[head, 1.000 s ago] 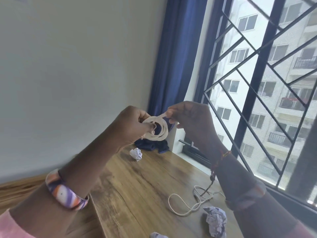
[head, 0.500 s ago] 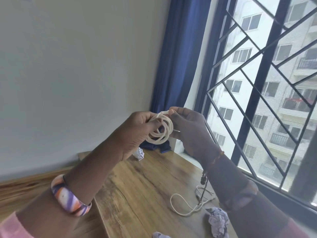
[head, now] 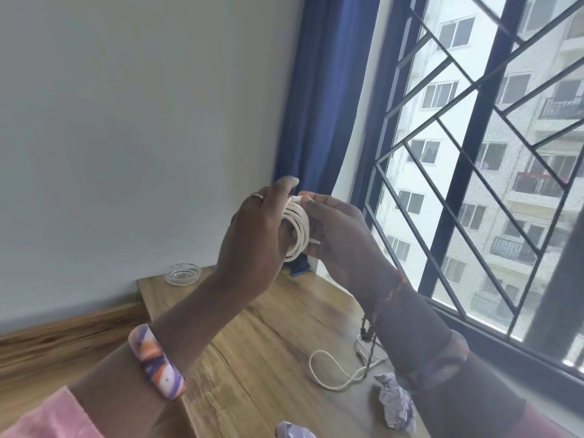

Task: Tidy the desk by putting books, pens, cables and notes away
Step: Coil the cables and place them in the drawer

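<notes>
A coiled white cable [head: 298, 229] is held up in the air above the wooden desk [head: 252, 358], seen almost edge-on. My left hand [head: 252, 235] grips its left side and my right hand [head: 341, 235] pinches its top and right side. A second, loose white cable [head: 335, 373] lies on the desk near the window, partly hidden by my right forearm. Crumpled paper balls lie on the desk at the near right [head: 396, 403] and at the bottom edge [head: 292, 430].
A clear glass dish [head: 182, 273] sits at the desk's far left corner by the wall. A blue curtain [head: 322, 105] hangs in the far corner, its foot on the desk. A barred window [head: 474, 172] runs along the right.
The coil has turned from face-on to almost edge-on and my hands have closed in around it. The view has shifted, so the glass dish now shows and the far paper ball is hidden.
</notes>
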`<action>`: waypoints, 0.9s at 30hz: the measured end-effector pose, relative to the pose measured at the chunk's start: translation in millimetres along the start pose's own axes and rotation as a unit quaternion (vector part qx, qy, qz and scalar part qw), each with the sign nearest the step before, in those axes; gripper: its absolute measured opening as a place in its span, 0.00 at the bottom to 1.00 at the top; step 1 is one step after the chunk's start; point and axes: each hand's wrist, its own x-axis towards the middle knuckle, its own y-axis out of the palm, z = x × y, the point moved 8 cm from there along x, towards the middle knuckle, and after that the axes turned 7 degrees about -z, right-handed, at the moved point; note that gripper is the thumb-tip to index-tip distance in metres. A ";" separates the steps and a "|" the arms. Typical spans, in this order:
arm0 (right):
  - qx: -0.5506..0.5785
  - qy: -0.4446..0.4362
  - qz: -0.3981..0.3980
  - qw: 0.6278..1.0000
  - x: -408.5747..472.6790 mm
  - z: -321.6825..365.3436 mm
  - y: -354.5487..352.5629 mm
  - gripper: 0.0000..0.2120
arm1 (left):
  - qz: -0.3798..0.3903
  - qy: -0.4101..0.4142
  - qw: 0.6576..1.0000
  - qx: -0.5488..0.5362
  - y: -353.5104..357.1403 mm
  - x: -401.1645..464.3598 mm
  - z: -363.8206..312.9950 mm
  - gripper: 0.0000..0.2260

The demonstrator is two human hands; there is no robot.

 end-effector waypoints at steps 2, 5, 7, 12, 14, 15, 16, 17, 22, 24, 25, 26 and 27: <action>0.008 0.026 0.008 1.000 -0.3 -3.6 -0.3 0.07 | 0.023 0.054 0.998 0.023 2.0 -2.2 -8.1 0.20; 0.006 0.041 0.035 0.999 -2.0 -7.1 2.8 0.11 | 0.037 0.069 0.994 0.080 7.3 -4.1 -9.2 0.18; 0.010 0.039 0.084 0.996 -6.3 -8.7 10.3 0.14 | 0.057 0.037 0.988 0.136 11.8 -3.4 -1.4 0.12; 0.000 -0.009 0.158 0.987 -11.6 -9.9 15.8 0.15 | 0.076 0.019 0.986 0.148 10.5 4.9 7.0 0.12; -0.023 -0.030 0.169 0.985 -11.9 -8.6 14.2 0.14 | 0.077 0.028 0.988 0.132 4.8 9.3 5.6 0.18; -0.044 -0.040 0.164 0.985 -12.5 -8.0 12.8 0.14 | 0.075 0.029 0.989 0.127 2.1 10.5 4.0 0.17; -0.073 -0.050 0.148 0.985 -12.6 -7.0 11.5 0.13 | 0.071 0.034 0.989 0.125 1.1 9.9 2.4 0.16; -0.113 -0.063 0.125 0.984 -11.5 -5.9 10.8 0.12 | 0.073 0.033 0.988 0.130 2.2 8.3 2.2 0.16; -0.383 -0.191 -0.005 0.904 -1.5 0.6 13.7 0.12 | 0.118 -0.005 0.976 0.185 15.4 1.9 7.0 0.18; -0.439 -0.241 -0.006 0.866 -5.6 4.6 19.4 0.13 | 0.146 -0.025 0.970 0.192 17.2 -0.4 9.9 0.17; -0.466 -0.257 -0.005 0.847 -8.5 5.9 20.8 0.12 | 0.155 -0.037 0.970 0.185 17.7 -1.1 11.1 0.16; -0.489 -0.273 -0.010 0.828 -10.4 6.9 21.8 0.12 | 0.157 -0.050 0.973 0.164 17.9 -1.2 11.9 0.14; -0.514 -0.284 -0.017 0.809 -10.2 6.7 22.3 0.12 | 0.161 -0.065 0.976 0.134 18.6 -1.3 13.7 0.10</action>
